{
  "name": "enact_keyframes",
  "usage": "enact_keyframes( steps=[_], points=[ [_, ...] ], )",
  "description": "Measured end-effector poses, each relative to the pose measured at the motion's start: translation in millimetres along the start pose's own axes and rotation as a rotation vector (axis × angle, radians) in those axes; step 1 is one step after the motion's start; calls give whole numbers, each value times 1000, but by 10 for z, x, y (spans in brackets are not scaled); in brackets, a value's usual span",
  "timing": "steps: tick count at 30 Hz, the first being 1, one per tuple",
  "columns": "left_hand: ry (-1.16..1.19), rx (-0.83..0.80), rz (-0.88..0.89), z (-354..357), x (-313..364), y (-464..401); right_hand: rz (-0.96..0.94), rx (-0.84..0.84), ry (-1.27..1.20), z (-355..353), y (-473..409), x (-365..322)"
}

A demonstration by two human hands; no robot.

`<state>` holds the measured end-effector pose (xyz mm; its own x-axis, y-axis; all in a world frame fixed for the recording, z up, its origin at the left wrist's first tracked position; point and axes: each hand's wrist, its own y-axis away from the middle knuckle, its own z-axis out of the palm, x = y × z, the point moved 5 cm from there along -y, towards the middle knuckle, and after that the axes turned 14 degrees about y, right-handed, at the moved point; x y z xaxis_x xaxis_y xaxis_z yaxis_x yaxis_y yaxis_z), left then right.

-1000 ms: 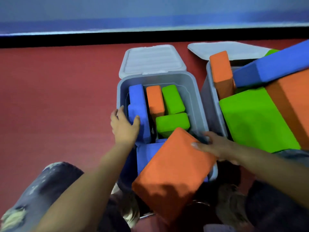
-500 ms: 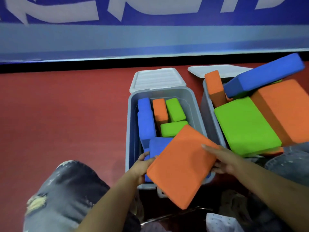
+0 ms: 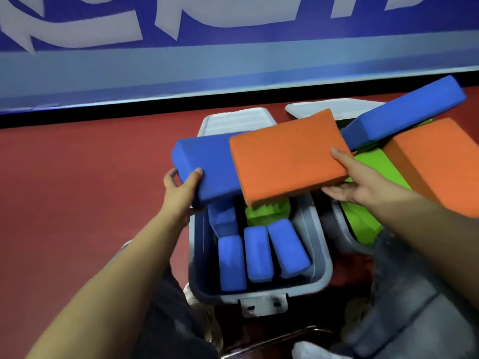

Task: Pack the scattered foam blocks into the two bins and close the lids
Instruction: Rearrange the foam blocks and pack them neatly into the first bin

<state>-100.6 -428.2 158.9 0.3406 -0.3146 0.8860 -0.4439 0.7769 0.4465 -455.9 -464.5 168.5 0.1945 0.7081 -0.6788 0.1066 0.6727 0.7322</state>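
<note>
My left hand [image 3: 182,189] grips the left end of a flat blue foam block [image 3: 207,167], held above the left grey bin [image 3: 317,257]. My right hand [image 3: 355,182] holds a flat orange block [image 3: 287,156] by its right edge, thumb on top, overlapping the blue one. Inside the left bin stand three small blue blocks [image 3: 259,253], with a green block [image 3: 267,212] and another blue piece behind them. The right bin [image 3: 342,229] is piled high with a large green block [image 3: 375,167], a large orange block [image 3: 438,161] and a long blue block [image 3: 404,117].
Both bin lids, the left lid [image 3: 237,121] and the right lid [image 3: 334,107], lie open behind the bins on the red floor [image 3: 77,177]. A blue banner wall [image 3: 233,47] runs along the back. My knees sit either side of the left bin.
Both hands have lifted: the orange block rose off the left bin and my left hand pulled a flat blue block up out of it. Small blue blocks inside now show.
</note>
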Motion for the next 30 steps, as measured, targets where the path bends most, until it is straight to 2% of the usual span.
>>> enact_keyframes(
  steps=[6, 11, 14, 18, 23, 27, 30],
  points=[
    [42, 86, 18, 237, 168, -727, 33, -8, -112, 477, -433, -183],
    [133, 106, -92, 369, -150, -1210, 102, 14, -186, 650, -864, -100],
    [127, 49, -157, 505, -312, -1385, 111, -2, -221, 738, -1015, -152],
    [59, -109, -228, 806, -420, -1464, 71, 2, -249, 788, -1075, -271],
    [-47, -188, -281, 1175, -729, -1413, 6, 120, -163, 605, -1094, -276],
    [-158, -153, -188, 1233, -775, -1440, 23, 145, -110, 488, -1141, -190],
    [-484, -186, 35, 1231, -689, -1405, 26, 126, -17, 516, -1190, -99]
  ],
)
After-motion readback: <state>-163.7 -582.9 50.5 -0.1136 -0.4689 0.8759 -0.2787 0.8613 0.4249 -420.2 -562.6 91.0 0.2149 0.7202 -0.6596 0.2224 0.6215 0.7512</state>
